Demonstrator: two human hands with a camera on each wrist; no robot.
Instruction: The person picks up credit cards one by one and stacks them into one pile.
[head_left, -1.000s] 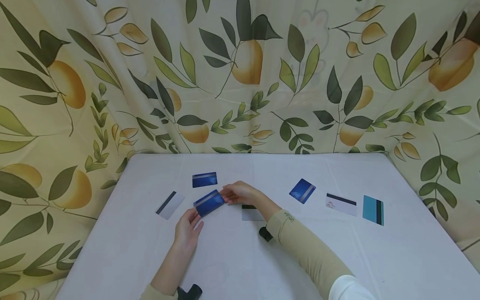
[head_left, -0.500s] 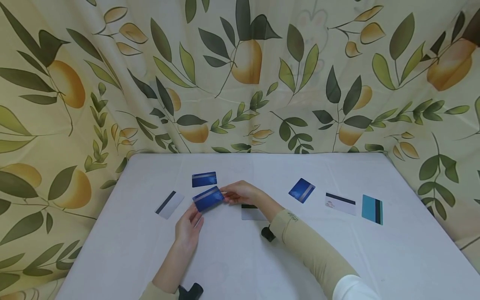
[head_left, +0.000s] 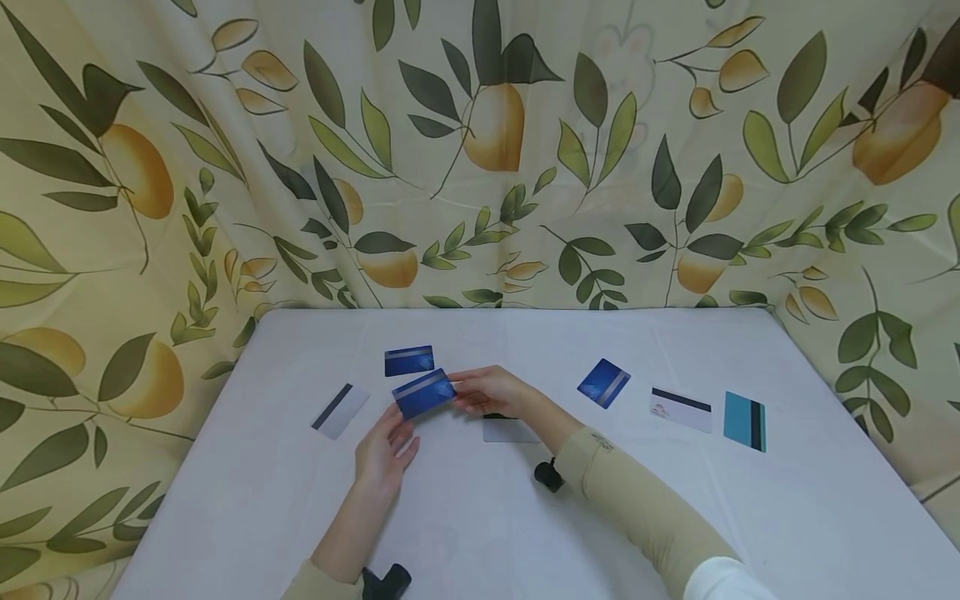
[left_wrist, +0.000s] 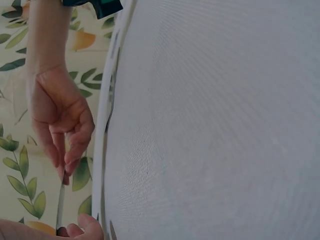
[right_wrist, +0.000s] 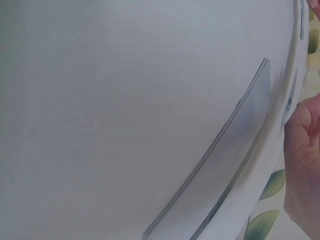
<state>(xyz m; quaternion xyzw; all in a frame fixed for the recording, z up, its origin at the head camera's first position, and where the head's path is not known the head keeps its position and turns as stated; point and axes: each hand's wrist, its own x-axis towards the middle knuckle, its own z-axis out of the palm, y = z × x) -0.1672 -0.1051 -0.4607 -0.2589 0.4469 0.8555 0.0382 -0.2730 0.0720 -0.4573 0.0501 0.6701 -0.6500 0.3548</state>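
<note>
A blue card with a silver stripe (head_left: 423, 393), like a bank card, is held up between my two hands. My left hand (head_left: 382, 450) pinches its lower left corner between fingers and thumb. At its right edge my right hand (head_left: 491, 390) pinches it, the wrist angled in from the right. The left wrist view shows this card (left_wrist: 60, 202) almost edge-on between the hands. Just behind lies another blue card (head_left: 408, 360). Below my right hand a grey card with a dark stripe (head_left: 512, 429) lies partly hidden.
On the white-covered table (head_left: 450, 533), a silver-grey striped card (head_left: 341, 411) lies left. To the right lie a blue card (head_left: 603, 383), a white card with a black stripe (head_left: 681, 409) and a teal card (head_left: 745, 421). A leaf-and-fruit patterned curtain (head_left: 480, 208) hangs behind.
The held blue card has risen slightly in view, then shifted a little to the right, with both hands following. The cards lying on the table stay where they were.
</note>
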